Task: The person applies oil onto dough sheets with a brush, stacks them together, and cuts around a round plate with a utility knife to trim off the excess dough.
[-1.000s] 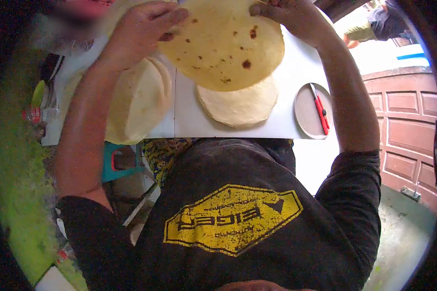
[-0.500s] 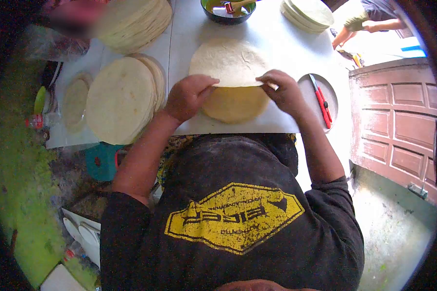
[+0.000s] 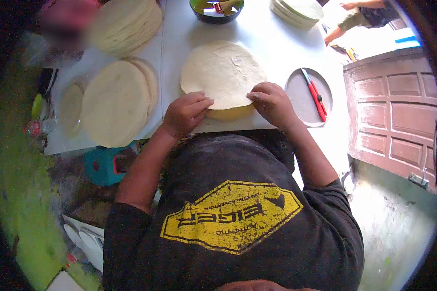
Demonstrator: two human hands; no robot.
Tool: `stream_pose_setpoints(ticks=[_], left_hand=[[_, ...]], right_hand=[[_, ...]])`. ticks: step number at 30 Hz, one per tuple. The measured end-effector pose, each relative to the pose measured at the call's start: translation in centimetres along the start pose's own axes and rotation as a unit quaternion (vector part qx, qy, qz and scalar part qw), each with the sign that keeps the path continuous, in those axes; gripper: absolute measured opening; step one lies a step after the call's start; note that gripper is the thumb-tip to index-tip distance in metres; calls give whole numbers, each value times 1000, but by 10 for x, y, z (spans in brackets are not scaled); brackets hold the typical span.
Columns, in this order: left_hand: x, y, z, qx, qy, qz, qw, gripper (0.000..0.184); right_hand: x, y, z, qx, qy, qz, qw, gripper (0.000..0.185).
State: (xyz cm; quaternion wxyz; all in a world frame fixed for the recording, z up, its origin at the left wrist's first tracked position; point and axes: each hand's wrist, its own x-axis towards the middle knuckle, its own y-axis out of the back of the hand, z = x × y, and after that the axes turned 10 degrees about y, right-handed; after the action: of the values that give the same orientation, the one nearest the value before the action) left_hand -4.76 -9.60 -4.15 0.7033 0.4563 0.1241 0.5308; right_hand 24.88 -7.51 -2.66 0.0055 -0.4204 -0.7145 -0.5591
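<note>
- In the head view there are two hands of the person, and both are pinching: the left hand [image 3: 185, 112] and the right hand [image 3: 272, 103] each take the near edge of one pale round sheet [image 3: 222, 72] between thumb and fingers.
- This one sheet is between the two hands and extends beyond them, away from the body; some small wrinkles are visible on its upper face.
- One yellowish round layer [image 3: 230, 114] shows from under its near edge, between the hands; how many layers lie below, I cannot tell.
- To the left of the left hand there is one near stack of round sheets [image 3: 115, 104], and farther beyond it one far stack [image 3: 126, 26]. The sheets in each are too close together to count.
- One third stack [image 3: 296, 13] stands beyond the right hand, farther to the right.
- Straight beyond both hands is one dark bowl [image 3: 213, 19], with one brush [image 3: 223, 7] in it.
- Just to the right of the right hand is one grey plate [image 3: 298, 94], and on it lies one red-handled knife [image 3: 318, 102].
- All these stand on one white table [image 3: 274, 51].
- Well beyond the right hand, one other person [image 3: 371, 13] is partly visible.
</note>
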Motion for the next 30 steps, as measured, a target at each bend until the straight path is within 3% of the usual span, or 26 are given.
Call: stream_pose_setpoints(ticks=[11,21,30], left_hand=[[-7,-5,5,-5,-32,-10,999,25],[-8,-6,-2,7,-58,-7,998,25],[-21,6,-2,26,35,-24,999,25]], right_hand=[[-9,0,-4,-9,-6,27,1000,16],[-14,-5,-4,-17,-15,-10,1000,19],[-14,12,-7,16,-50,-41,998,21]])
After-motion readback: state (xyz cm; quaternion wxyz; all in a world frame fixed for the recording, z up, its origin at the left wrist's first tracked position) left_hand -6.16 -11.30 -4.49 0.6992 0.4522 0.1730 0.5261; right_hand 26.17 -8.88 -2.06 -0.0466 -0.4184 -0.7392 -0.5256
